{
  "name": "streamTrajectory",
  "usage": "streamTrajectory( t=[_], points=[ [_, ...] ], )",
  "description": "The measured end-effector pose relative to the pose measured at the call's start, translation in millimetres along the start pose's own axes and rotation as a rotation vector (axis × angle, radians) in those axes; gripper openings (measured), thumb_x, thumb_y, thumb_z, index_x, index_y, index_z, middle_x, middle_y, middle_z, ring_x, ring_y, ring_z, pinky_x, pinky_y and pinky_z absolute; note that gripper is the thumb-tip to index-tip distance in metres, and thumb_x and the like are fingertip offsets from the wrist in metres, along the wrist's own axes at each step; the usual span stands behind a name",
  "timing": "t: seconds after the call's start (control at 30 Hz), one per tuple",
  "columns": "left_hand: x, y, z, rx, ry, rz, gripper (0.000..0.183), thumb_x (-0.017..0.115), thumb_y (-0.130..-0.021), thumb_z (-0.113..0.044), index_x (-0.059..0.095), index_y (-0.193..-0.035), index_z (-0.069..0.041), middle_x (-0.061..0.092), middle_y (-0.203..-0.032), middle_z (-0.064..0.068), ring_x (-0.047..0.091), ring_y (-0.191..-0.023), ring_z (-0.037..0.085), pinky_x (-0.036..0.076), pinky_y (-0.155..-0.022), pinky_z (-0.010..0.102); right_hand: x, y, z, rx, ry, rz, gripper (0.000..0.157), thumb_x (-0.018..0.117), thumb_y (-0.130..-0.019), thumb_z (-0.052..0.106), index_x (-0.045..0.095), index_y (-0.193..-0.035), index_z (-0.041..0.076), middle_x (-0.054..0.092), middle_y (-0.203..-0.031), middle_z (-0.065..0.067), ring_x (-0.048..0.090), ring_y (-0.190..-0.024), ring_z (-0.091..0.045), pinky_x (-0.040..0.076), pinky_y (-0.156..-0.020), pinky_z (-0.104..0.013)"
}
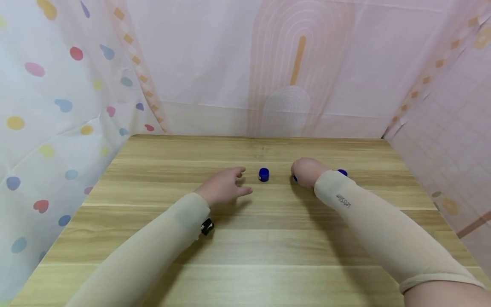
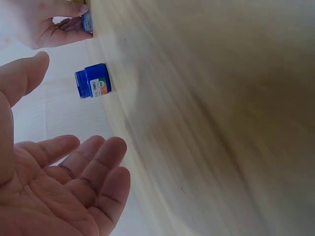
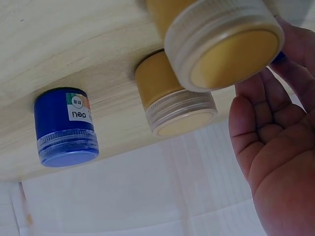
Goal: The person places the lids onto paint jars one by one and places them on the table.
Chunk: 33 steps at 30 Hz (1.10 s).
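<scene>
A small blue paint jar (image 1: 263,175) stands upright on the wooden table, with a bare threaded neck and a label in the left wrist view. Just to its left my left hand (image 1: 221,186) hovers, palm toward the jar, thumb and fingers apart, holding nothing. My right hand (image 1: 308,171) is down at the tabletop to the jar's right. Its fingertips pinch a low, blue jar lid (image 2: 87,22), mostly hidden by the hand. Beside that hand in the right wrist view stand two yellow jars (image 3: 224,44) with clear lids; the right arm covers them in the head view.
Another blue jar (image 1: 342,172), capped, stands beyond the right wrist, partly behind the sleeve. The wooden table (image 1: 261,247) ends at a patterned cloth backdrop (image 1: 207,64), with more cloth on both sides. A small black camera (image 1: 207,226) sits under the left wrist.
</scene>
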<state>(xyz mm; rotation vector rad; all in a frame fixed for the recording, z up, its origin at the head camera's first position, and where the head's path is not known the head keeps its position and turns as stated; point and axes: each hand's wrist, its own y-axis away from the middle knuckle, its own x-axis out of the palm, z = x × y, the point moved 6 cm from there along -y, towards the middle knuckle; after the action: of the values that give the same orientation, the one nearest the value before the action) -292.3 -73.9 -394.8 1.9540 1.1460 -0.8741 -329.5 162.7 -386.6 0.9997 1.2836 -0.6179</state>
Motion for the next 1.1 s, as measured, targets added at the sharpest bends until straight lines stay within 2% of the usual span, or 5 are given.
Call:
streamTrajectory(
  t=[0.3, 0.47, 0.6, 0.8, 1.1],
  points=[
    [9.8, -31.0, -17.3, -0.036, 0.041, 0.027, 0.083, 0.072, -0.097, -0.049, 0.039, -0.161, -0.010, 0.059, -0.152, 0.012, 0.057, -0.140, 0.032, 0.043, -0.119, 0.052, -0.1, -1.6, 1.0, -0.016, 0.004, -0.027, 0.019, 0.064, -0.098, 0.003, 0.077, -0.111, 0.003, 0.077, -0.109, -0.014, 0.074, -0.099, -0.028, 0.060, -0.094, -0.043],
    [15.3, -44.1, -19.3, -0.074, 0.033, 0.035, 0.080, 0.073, -0.096, -0.049, 0.043, -0.159, -0.010, 0.058, -0.153, 0.009, 0.057, -0.140, 0.030, 0.043, -0.119, 0.051, 0.9, -2.2, 1.9, -0.016, 0.006, -0.024, 0.019, 0.063, -0.099, 0.004, 0.077, -0.111, 0.002, 0.077, -0.110, -0.014, 0.073, -0.102, -0.030, 0.059, -0.095, -0.043],
    [18.6, -49.8, -22.5, -0.076, 0.029, 0.048, 0.078, 0.074, -0.097, -0.046, 0.044, -0.157, -0.007, 0.055, -0.157, 0.010, 0.059, -0.137, 0.030, 0.041, -0.120, 0.050, 1.2, -1.9, 2.5, -0.023, 0.020, -0.023, 0.019, 0.063, -0.099, 0.004, 0.077, -0.111, 0.002, 0.077, -0.110, -0.014, 0.074, -0.102, -0.030, 0.060, -0.094, -0.043],
    [22.2, -59.0, -25.9, -0.081, 0.009, 0.075, 0.071, 0.075, -0.096, -0.046, 0.049, -0.153, -0.013, 0.063, -0.146, 0.012, 0.062, -0.127, 0.029, 0.049, -0.111, 0.048, 0.2, -2.3, 3.7, -0.034, 0.028, -0.033, 0.016, 0.065, -0.098, 0.005, 0.077, -0.107, 0.002, 0.077, -0.106, -0.014, 0.073, -0.096, -0.028, 0.060, -0.093, -0.044],
    [23.1, -62.3, -30.2, -0.066, -0.055, 0.076, 0.062, 0.071, -0.099, -0.047, 0.051, -0.151, -0.017, 0.061, -0.149, 0.012, 0.058, -0.137, 0.032, 0.046, -0.116, 0.049, -0.8, -0.8, 4.5, -0.037, 0.027, -0.038, 0.019, 0.063, -0.097, 0.003, 0.077, -0.110, 0.001, 0.077, -0.109, -0.015, 0.074, -0.100, -0.031, 0.060, -0.094, -0.045]
  ],
)
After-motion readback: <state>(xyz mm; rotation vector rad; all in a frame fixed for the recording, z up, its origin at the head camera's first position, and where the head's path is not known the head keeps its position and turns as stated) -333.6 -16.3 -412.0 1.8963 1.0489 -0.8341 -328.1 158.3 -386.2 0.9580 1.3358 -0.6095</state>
